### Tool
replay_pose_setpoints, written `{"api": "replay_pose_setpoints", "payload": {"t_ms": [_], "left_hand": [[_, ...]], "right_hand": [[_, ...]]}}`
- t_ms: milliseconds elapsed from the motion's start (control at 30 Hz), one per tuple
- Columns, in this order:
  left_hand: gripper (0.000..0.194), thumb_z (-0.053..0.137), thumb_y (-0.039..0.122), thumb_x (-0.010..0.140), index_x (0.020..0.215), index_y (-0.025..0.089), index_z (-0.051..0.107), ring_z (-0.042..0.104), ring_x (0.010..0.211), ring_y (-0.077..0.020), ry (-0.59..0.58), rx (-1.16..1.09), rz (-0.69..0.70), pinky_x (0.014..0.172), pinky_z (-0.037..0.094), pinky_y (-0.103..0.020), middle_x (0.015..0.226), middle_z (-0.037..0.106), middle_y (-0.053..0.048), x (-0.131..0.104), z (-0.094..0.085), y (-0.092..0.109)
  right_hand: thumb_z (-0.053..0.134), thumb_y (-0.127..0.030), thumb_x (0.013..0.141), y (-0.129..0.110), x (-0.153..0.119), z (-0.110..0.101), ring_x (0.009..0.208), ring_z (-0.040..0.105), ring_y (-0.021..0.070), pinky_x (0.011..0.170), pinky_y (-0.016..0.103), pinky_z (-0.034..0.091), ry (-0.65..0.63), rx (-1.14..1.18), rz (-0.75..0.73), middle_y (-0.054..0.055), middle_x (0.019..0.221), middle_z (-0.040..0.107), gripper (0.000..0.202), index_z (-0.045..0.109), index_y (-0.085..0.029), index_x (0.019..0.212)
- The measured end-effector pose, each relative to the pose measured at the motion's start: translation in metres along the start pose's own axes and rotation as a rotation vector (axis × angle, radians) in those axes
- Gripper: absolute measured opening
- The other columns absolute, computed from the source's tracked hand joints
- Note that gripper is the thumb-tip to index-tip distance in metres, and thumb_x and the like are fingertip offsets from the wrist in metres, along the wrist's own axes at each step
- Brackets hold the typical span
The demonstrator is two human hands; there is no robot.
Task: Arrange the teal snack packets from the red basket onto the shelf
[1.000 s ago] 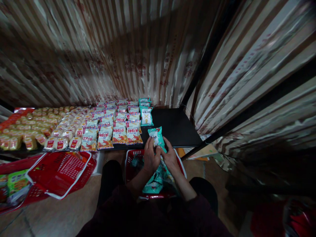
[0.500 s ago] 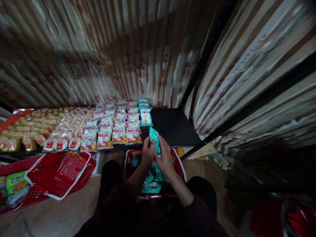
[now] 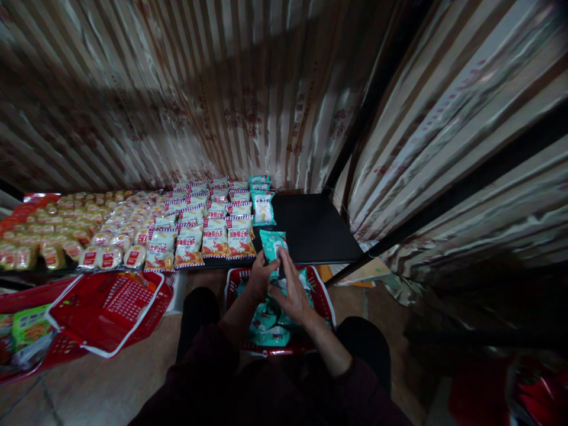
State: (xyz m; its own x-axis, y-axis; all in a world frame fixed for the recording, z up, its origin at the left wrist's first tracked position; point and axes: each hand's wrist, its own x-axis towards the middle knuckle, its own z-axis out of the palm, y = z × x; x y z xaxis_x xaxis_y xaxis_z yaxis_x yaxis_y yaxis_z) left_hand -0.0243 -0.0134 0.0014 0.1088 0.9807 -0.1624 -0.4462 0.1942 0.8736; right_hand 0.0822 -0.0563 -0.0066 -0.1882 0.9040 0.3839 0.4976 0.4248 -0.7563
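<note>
One teal bag (image 3: 271, 238), printed, tilted, centre of the frame: held between two bare hands, at the front edge of a black shelf (image 3: 313, 228) and above a basket. Left hand (image 3: 258, 277): pinches the lower left part of the bag, thumb across its face. Right hand (image 3: 293, 291): fingers extended and laid against the bag's right side, thumb spread away lower down; whether this hand also pinches the bag cannot be told. One red basket (image 3: 328, 305) with pale rim, lower centre, between the person's knees: contains a loose heap of teal bags (image 3: 270, 337), partly hidden by the forearms. On the shelf, just left of centre: a short column of teal packets (image 3: 264, 210), front one facing outward; beside it, rows of cream-and-orange bags (image 3: 215, 236) with striped edges. Farther left: round cakes (image 3: 110, 258) in clear wrap, then many small yellowish cakes (image 3: 54, 256). At the left edge, an orange-red wrapper (image 3: 22, 214). Lower left: second red basket (image 3: 57, 349), holding a green packet (image 3: 32, 326). Across the top: striped curtain (image 3: 248, 89), with a slanting black post (image 3: 371, 100) at upper right.
</note>
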Motion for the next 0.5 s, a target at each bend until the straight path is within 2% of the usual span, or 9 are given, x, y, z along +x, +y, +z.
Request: {"api": "replay_pose_setpoints", "payload": {"t_ms": [67, 133, 200, 233, 267, 300, 400, 433, 500], "left_hand": [[0.063, 0.079, 0.038, 0.059, 0.116, 0.016, 0.060, 0.063, 0.098, -0.0254, -0.014, -0.024, -0.029, 0.090, 0.047, -0.036, 0.107, 0.069, -0.010, -0.005, 0.001, 0.003], [0.066, 0.079, 0.039, 0.059, 0.117, 0.015, 0.059, 0.064, 0.095, -0.0263, -0.032, -0.031, -0.043, 0.087, 0.048, -0.037, 0.104, 0.070, -0.012, -0.009, 0.001, 0.006], [0.067, 0.080, 0.039, 0.059, 0.118, 0.014, 0.059, 0.065, 0.093, -0.0267, -0.057, -0.035, -0.060, 0.085, 0.048, -0.038, 0.102, 0.070, -0.012, -0.012, 0.001, 0.007], [0.068, 0.080, 0.038, 0.059, 0.119, 0.015, 0.059, 0.065, 0.092, -0.0265, -0.082, -0.035, -0.070, 0.085, 0.049, -0.039, 0.102, 0.070, -0.012, -0.013, 0.000, 0.007], [0.068, 0.079, 0.038, 0.060, 0.120, 0.015, 0.058, 0.065, 0.092, -0.0260, -0.113, -0.026, -0.082, 0.084, 0.049, -0.038, 0.103, 0.070, -0.012, -0.014, 0.000, 0.007], [0.068, 0.079, 0.037, 0.060, 0.121, 0.016, 0.057, 0.065, 0.093, -0.0254, -0.146, -0.005, -0.093, 0.084, 0.049, -0.037, 0.105, 0.069, -0.011, -0.015, -0.001, 0.007], [0.068, 0.079, 0.033, 0.061, 0.123, 0.019, 0.056, 0.064, 0.094, -0.0232, -0.246, 0.100, -0.129, 0.084, 0.049, -0.034, 0.108, 0.068, -0.009, -0.017, -0.002, 0.007], [0.067, 0.079, 0.033, 0.061, 0.122, 0.019, 0.056, 0.063, 0.094, -0.0227, -0.270, 0.131, -0.141, 0.083, 0.049, -0.033, 0.108, 0.068, -0.008, -0.018, -0.002, 0.007], [0.066, 0.079, 0.033, 0.061, 0.122, 0.019, 0.056, 0.063, 0.092, -0.0216, -0.316, 0.154, -0.155, 0.082, 0.049, -0.032, 0.106, 0.068, -0.008, -0.020, -0.003, 0.007]], "right_hand": [[0.051, -0.046, 0.085, 0.004, 0.004, -0.003, 0.142, 0.022, 0.0261, 0.115, 0.047, 0.022, 0.091, 0.123, 0.114, 0.009, 0.154, 0.026, 0.074, 0.020, -0.023, 0.148], [0.050, -0.051, 0.085, 0.013, 0.013, -0.007, 0.141, 0.027, 0.0252, 0.115, 0.046, 0.024, 0.276, 0.246, 0.327, 0.009, 0.152, 0.031, 0.070, 0.027, -0.023, 0.146], [0.052, -0.056, 0.082, 0.023, 0.027, -0.014, 0.136, 0.035, 0.0254, 0.111, 0.044, 0.031, 0.344, 0.399, 0.527, 0.011, 0.149, 0.036, 0.074, 0.029, -0.023, 0.145], [0.057, -0.057, 0.079, 0.028, 0.034, -0.020, 0.134, 0.039, 0.0262, 0.110, 0.044, 0.033, 0.348, 0.428, 0.559, 0.012, 0.147, 0.040, 0.079, 0.030, -0.023, 0.144], [0.062, -0.056, 0.075, 0.032, 0.042, -0.026, 0.134, 0.039, 0.0266, 0.111, 0.045, 0.031, 0.370, 0.391, 0.526, 0.011, 0.146, 0.041, 0.082, 0.033, -0.023, 0.143], [0.067, -0.054, 0.072, 0.035, 0.050, -0.032, 0.135, 0.037, 0.0268, 0.112, 0.047, 0.028, 0.369, 0.319, 0.465, 0.008, 0.145, 0.044, 0.079, 0.040, -0.024, 0.140], [0.072, -0.047, 0.068, 0.036, 0.070, -0.050, 0.134, 0.038, 0.0273, 0.113, 0.050, 0.023, 0.194, 0.171, 0.299, 0.002, 0.124, 0.064, 0.047, 0.067, -0.031, 0.111], [0.073, -0.046, 0.066, 0.035, 0.075, -0.053, 0.130, 0.044, 0.0285, 0.111, 0.052, 0.024, 0.130, 0.171, 0.294, 0.002, 0.114, 0.069, 0.039, 0.071, -0.031, 0.102], [0.074, -0.047, 0.062, 0.034, 0.082, -0.055, 0.112, 0.058, 0.0307, 0.102, 0.051, 0.036, 0.035, 0.254, 0.374, 0.004, 0.097, 0.074, 0.030, 0.076, -0.027, 0.085]]}}
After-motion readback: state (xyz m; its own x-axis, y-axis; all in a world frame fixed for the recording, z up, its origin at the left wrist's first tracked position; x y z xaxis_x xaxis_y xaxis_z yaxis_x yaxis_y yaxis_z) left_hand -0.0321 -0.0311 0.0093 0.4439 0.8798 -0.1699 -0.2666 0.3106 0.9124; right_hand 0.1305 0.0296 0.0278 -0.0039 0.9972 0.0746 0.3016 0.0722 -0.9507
